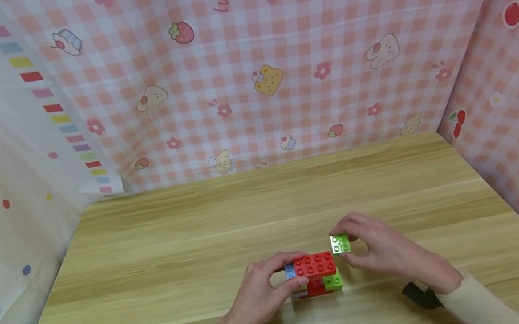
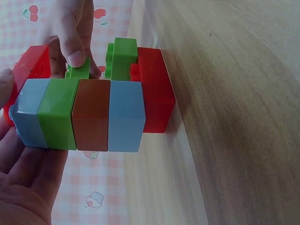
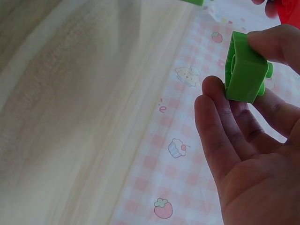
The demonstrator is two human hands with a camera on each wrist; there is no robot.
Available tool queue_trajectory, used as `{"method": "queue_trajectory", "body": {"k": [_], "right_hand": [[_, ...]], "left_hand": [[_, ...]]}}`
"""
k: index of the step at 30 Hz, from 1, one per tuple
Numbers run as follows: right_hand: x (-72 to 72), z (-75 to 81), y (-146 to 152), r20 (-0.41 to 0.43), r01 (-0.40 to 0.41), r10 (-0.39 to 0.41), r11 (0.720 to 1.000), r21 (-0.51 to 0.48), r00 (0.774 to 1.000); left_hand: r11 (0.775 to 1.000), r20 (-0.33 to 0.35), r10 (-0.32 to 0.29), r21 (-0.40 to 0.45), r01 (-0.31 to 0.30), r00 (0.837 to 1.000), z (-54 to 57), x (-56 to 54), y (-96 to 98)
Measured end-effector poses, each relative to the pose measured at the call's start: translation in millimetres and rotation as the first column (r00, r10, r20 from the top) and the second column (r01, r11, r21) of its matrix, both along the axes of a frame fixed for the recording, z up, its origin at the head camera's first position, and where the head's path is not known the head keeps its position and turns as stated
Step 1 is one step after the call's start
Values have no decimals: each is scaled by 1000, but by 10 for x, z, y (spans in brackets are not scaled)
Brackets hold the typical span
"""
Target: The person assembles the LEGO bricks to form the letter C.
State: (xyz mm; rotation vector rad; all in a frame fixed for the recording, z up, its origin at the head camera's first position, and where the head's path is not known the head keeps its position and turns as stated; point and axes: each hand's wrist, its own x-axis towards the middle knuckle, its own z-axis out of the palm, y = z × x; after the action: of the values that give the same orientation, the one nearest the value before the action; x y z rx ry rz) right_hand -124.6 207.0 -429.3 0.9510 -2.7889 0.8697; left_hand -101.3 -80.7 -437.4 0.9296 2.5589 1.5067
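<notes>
A small structure of toy building bricks stands on the table. Its top is a long red brick (image 1: 314, 264), which my left hand (image 1: 260, 289) grips from the left between thumb and fingers. Stacked in a column below, the left wrist view shows a light blue brick (image 2: 31, 110), a green one (image 2: 57, 112), a brown one (image 2: 90, 115) and another light blue brick (image 2: 126, 115). They rise from a red base brick (image 2: 157, 91), which also bears a green brick (image 2: 123, 58) opposite the column. Just right of the structure, my right hand (image 1: 381, 245) pinches a square green brick (image 1: 340, 244), studs up.
The wood-grain table (image 1: 171, 224) extends around the structure. Behind it hangs a pink checked cloth (image 1: 228, 46), with more cloth at the left and right sides. A black strap (image 1: 421, 295) shows at the right wrist.
</notes>
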Motion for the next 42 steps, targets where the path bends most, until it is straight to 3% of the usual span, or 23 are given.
{"method": "queue_trajectory", "body": {"k": [25,33,42], "right_hand": [[148,-55,-114,142,-37,41,999,-32,989],[167,-65,-141,164,-51,59,998,-48,985],[180,-41,-157,256,-63,100,987,-148,961]], "left_hand": [[1000,52,-3,2,3,999,1,0,2],[1000,30,-7,12,7,1000,-3,1,-1],[1000,2,-23,20,23,1000,-14,-9,-10]]}}
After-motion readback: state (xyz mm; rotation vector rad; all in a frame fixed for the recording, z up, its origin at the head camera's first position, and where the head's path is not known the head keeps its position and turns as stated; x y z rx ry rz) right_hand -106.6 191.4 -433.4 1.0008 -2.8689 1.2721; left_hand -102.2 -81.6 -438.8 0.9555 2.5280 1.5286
